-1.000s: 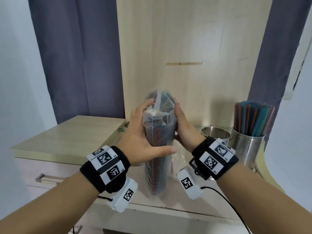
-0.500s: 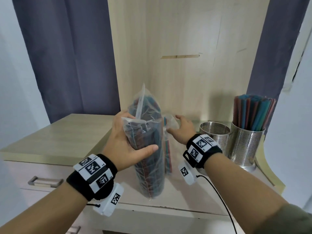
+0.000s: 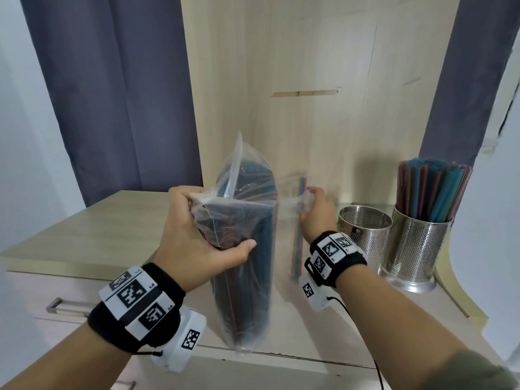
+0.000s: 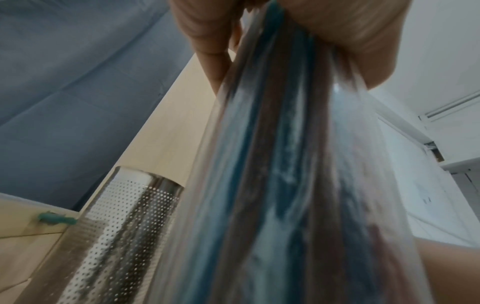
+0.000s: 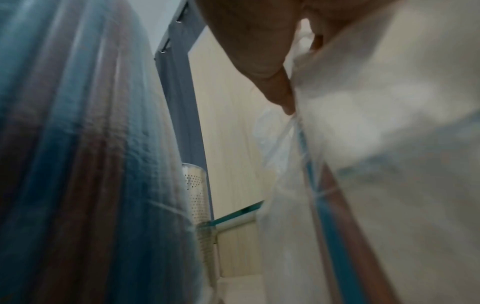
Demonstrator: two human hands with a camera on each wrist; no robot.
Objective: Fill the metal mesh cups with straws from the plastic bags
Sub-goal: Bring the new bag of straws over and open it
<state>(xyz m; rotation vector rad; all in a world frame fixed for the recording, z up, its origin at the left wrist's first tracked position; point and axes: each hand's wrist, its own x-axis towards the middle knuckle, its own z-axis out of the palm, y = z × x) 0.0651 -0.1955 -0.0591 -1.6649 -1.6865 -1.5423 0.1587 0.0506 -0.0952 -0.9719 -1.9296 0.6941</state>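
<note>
A clear plastic bag packed with red and blue straws [image 3: 247, 277] stands upright near the countertop's front edge. My left hand [image 3: 202, 235] grips it round the upper part, thumb in front. The left wrist view shows the same bag [image 4: 285, 185] under my fingers. To its right, my right hand [image 3: 318, 206] pinches the crumpled top of a second, almost empty bag [image 3: 295, 209] holding a few straws [image 3: 298, 235]. Further right stand an empty mesh cup [image 3: 365, 232] and a mesh cup [image 3: 419, 249] full of straws [image 3: 430, 190].
Another perforated metal cup [image 4: 124, 226] stands behind and left of the full bag, hidden in the head view. The wooden countertop [image 3: 98, 229] backs onto a wooden panel [image 3: 309, 66] with grey curtains on both sides. A drawer handle [image 3: 56, 305] sits below the front edge.
My right hand let go of the full bag, moved right and took hold of the second, thin bag. My left hand now holds the full bag alone, shifted slightly left.
</note>
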